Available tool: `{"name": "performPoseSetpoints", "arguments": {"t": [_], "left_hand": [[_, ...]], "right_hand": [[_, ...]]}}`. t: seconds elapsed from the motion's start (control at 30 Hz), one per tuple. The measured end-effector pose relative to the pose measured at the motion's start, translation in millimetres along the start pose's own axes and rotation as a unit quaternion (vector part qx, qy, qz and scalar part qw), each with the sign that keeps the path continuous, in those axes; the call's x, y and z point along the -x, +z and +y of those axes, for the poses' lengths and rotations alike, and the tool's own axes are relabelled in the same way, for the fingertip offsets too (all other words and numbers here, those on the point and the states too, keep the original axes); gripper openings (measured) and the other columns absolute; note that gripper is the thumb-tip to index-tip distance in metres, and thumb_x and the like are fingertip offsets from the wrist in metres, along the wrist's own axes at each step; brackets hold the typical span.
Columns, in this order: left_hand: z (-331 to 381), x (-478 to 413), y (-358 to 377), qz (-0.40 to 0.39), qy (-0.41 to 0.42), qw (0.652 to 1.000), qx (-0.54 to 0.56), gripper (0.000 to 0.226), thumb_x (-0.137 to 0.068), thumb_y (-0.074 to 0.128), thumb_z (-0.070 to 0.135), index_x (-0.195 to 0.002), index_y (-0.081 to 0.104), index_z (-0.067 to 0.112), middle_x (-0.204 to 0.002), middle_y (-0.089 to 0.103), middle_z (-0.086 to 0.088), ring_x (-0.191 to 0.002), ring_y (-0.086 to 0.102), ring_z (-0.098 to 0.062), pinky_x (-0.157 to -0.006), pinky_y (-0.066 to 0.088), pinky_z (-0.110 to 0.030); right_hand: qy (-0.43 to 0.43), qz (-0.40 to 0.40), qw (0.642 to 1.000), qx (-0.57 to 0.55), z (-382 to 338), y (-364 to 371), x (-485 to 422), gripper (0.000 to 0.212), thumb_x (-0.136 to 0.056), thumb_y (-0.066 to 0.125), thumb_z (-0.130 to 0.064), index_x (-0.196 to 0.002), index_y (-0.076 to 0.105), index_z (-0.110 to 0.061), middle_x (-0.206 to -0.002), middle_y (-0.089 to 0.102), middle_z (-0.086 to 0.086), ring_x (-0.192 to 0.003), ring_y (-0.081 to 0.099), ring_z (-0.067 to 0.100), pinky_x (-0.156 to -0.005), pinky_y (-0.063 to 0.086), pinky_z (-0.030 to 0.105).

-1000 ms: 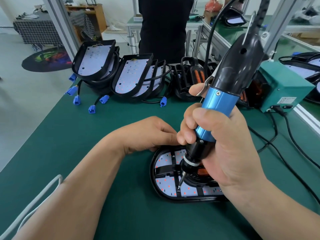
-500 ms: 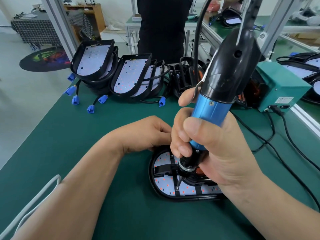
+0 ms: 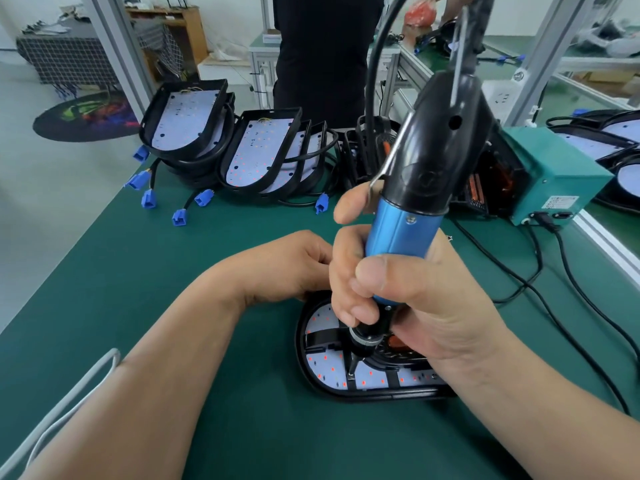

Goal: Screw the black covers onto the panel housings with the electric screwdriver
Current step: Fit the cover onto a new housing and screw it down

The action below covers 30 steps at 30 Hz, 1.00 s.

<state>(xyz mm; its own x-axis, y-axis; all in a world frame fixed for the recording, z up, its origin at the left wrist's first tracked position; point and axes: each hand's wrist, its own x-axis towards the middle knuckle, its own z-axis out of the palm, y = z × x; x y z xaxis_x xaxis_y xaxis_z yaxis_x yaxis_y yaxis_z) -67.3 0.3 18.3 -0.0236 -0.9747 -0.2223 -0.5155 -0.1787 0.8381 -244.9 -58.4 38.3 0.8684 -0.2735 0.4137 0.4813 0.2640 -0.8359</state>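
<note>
Right hand (image 3: 426,306): fingers and thumb wrapped round the blue barrel of the electric screwdriver (image 3: 403,237), index finger raised against the metal lever. The tool stands nearly upright, its top tilted to the right and away. The bit tip bears on a rib of the black cover (image 3: 322,338); whether a screw sits under it is too small to tell.

The cover lies in the panel housing (image 3: 360,393), which rests flat on the green mat (image 3: 138,278) directly under the right hand. White LED board with red dots shows between the cover ribs.

Left hand (image 3: 287,268): fingers curled, at the far-left rim of the housing. Its fingertips are hidden behind the right hand, so its grip cannot be told.

Beyond: stacked housings (image 3: 263,157) lean along the far edge, with blue connectors (image 3: 149,199) on leads. A green power box (image 3: 554,174) sits at right, with black cables (image 3: 540,268) across the mat. White cable (image 3: 69,403) at near left. A person in black (image 3: 322,46) stands behind the table.
</note>
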Motion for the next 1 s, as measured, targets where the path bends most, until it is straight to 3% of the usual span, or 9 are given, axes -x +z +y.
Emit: {"name": "performPoseSetpoints", "arguments": {"t": [0.13,0.23,0.3,0.37,0.47,0.57,0.8,0.9,1.0], "left_hand": [[-3.2,-0.5,0.0,0.014,-0.013,1.0,0.019,0.047,-0.064,0.065,0.041,-0.081,0.066,-0.003,-0.071,0.052,-0.015,-0.073,0.045,-0.021,-0.07,0.042,-0.04],[-6.0,-1.5,1.2,0.011,-0.013,0.999,0.031,0.032,-0.079,0.072,0.051,-0.063,0.069,0.023,-0.064,0.049,0.003,-0.063,0.041,-0.012,-0.059,0.04,-0.025],[-11.5,-4.8,3.2,0.004,-0.011,0.995,0.097,0.033,-0.1,0.068,0.04,-0.071,0.074,0.026,-0.065,0.048,0.003,-0.059,0.037,-0.014,-0.053,0.033,-0.022],[-15.6,-12.9,5.4,0.041,-0.022,0.976,0.215,0.03,-0.109,0.055,0.018,-0.093,0.081,0.017,-0.072,0.054,0.002,-0.057,0.037,-0.01,-0.05,0.031,-0.018],[-13.2,-22.9,6.5,0.085,-0.051,0.917,0.386,0.032,-0.104,0.042,-0.009,-0.119,0.07,-0.006,-0.084,0.064,-0.006,-0.059,0.046,-0.008,-0.047,0.036,-0.016],[-10.7,-24.7,8.8,0.083,-0.063,0.89,0.444,0.033,-0.101,0.04,-0.016,-0.12,0.066,-0.011,-0.087,0.067,-0.01,-0.058,0.05,-0.008,-0.044,0.035,-0.015],[-9.5,-30.6,16.8,0.085,-0.059,0.886,0.452,0.02,-0.107,0.047,-0.002,-0.119,0.064,-0.004,-0.08,0.071,-0.006,-0.049,0.042,-0.003,-0.039,0.027,-0.012],[-10.4,-32.2,19.2,0.092,-0.042,0.893,0.438,0.008,-0.107,0.056,0.012,-0.106,0.06,0.006,-0.075,0.066,-0.002,-0.045,0.035,-0.002,-0.038,0.024,-0.013],[-11.0,-33.5,20.1,0.095,-0.027,0.892,0.442,0.016,-0.097,0.068,0.024,-0.097,0.064,0.008,-0.075,0.064,-0.002,-0.045,0.034,-0.003,-0.038,0.025,-0.013]], "right_hand": [[-0.047,-0.001,0.999,-0.014,0.5,0.2,0.5,0.049,-0.083,0.073,-0.004,-0.129,0.061,-0.011,-0.068,0.05,0.006,-0.052,0.048,0.018,-0.061,0.046,0.035],[-0.107,0.057,0.991,-0.054,-3.8,-3.7,-1.9,0.05,-0.086,0.081,-0.02,-0.128,0.056,-0.011,-0.072,0.049,0.001,-0.055,0.049,0.015,-0.063,0.047,0.034],[-0.13,0.128,0.982,-0.055,-9.6,-10.5,-4.7,0.039,-0.09,0.074,-0.016,-0.124,0.055,-0.016,-0.075,0.048,-0.001,-0.058,0.048,0.013,-0.065,0.048,0.032],[-0.137,0.195,0.968,-0.073,-15.3,-18.8,-7.1,0.023,-0.097,0.059,-0.014,-0.12,0.055,-0.019,-0.076,0.047,-0.002,-0.059,0.046,0.012,-0.065,0.047,0.03],[-0.141,0.269,0.946,-0.111,-19.9,-30.1,-8.0,0.017,-0.102,0.049,-0.015,-0.117,0.054,-0.02,-0.077,0.047,-0.003,-0.061,0.046,0.011,-0.066,0.047,0.028],[-0.145,0.314,0.928,-0.138,-20.5,-38.8,-7.4,0.014,-0.103,0.05,-0.016,-0.116,0.055,-0.021,-0.078,0.049,-0.004,-0.062,0.047,0.01,-0.067,0.048,0.028],[-0.178,0.374,0.896,-0.161,-29.8,-55.0,-8.9,0.011,-0.104,0.055,-0.014,-0.112,0.059,-0.019,-0.078,0.051,-0.003,-0.063,0.05,0.012,-0.067,0.05,0.028],[-0.197,0.392,0.884,-0.16,-36.7,-66.1,-9.5,0.012,-0.102,0.058,-0.012,-0.112,0.059,-0.018,-0.079,0.052,-0.002,-0.063,0.051,0.012,-0.068,0.05,0.029],[-0.213,0.411,0.871,-0.162,-40.5,-76.5,-9.9,0.016,-0.101,0.06,-0.011,-0.115,0.057,-0.018,-0.079,0.053,-0.002,-0.063,0.052,0.013,-0.069,0.051,0.03]]}}
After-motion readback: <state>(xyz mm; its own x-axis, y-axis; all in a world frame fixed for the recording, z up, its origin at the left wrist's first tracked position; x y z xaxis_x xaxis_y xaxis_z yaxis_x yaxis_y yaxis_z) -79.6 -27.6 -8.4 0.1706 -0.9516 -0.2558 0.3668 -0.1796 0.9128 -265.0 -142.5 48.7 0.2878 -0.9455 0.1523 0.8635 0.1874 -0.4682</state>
